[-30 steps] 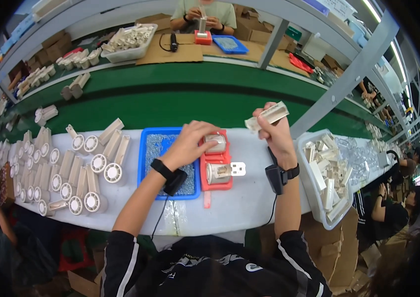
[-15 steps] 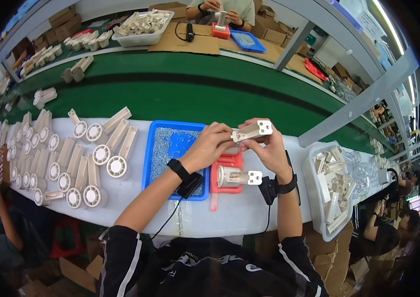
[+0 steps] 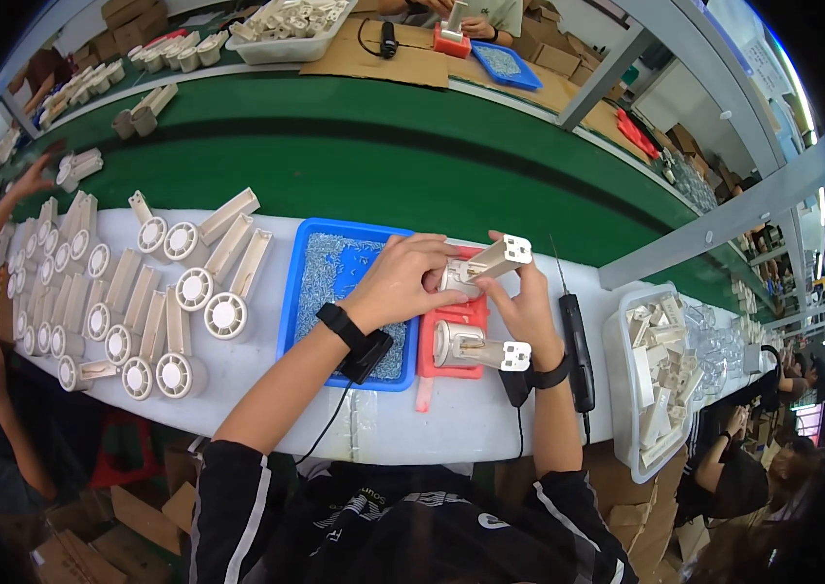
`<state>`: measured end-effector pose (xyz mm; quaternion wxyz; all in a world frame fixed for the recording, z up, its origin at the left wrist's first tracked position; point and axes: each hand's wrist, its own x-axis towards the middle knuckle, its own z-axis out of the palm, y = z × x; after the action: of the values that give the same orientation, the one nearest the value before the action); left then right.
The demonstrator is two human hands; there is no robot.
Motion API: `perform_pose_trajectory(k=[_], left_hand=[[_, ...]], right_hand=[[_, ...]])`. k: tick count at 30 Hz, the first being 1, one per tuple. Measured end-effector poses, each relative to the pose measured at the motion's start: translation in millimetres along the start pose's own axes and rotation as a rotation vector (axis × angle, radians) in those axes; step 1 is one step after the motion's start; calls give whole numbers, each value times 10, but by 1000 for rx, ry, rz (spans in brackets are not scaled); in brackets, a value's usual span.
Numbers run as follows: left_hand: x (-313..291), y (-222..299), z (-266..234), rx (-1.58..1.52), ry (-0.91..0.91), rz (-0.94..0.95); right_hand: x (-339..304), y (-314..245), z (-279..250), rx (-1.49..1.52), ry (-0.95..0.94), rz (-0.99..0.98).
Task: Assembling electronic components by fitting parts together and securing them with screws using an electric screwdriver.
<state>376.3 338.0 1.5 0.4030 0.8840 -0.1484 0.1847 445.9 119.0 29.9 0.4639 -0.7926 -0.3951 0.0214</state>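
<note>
My left hand (image 3: pixel 403 282) has its fingers around a white round plastic cup (image 3: pixel 455 278) at the far end of a red fixture (image 3: pixel 476 310). My right hand (image 3: pixel 527 304) pinches a white plastic arm piece (image 3: pixel 502 257), which tilts up to the right with one end at the cup. Nearer me in the same fixture lies another white cup with an arm (image 3: pixel 476 348), untouched by either hand. Left of the fixture stands a blue tray (image 3: pixel 288 336) of small screws, partly under my left wrist.
A black electric screwdriver (image 3: pixel 578 350) lies right of my right hand. Beyond it stands a clear bin (image 3: pixel 617 389) of white arm pieces. Several finished-looking cup-and-arm parts (image 3: pixel 179 375) fill the left. A green belt (image 3: pixel 354 161) runs behind; a co-worker's arm (image 3: pixel 5 214) reaches over it.
The arm piece has come down to the cup in the fixture, its outer end tilted up. The screwdriver now shows beside my right hand. At left, a co-worker's arm has stretched toward the belt.
</note>
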Motion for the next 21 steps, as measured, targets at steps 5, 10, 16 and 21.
perform_pose_trajectory(k=[5,10,16,21], left_hand=[[-33,16,-5,-3,12,60],[-29,82,-61,-29,-50,52],[-41,83,-40,-26,-24,62],[-35,85,-41,-57,-68,8]], right_hand=[[-18,-45,33,-60,-17,-7],[-23,-20,11,-157,-47,-116],[-55,12,46,-111,-17,-68],[-63,122,83,60,47,-36]])
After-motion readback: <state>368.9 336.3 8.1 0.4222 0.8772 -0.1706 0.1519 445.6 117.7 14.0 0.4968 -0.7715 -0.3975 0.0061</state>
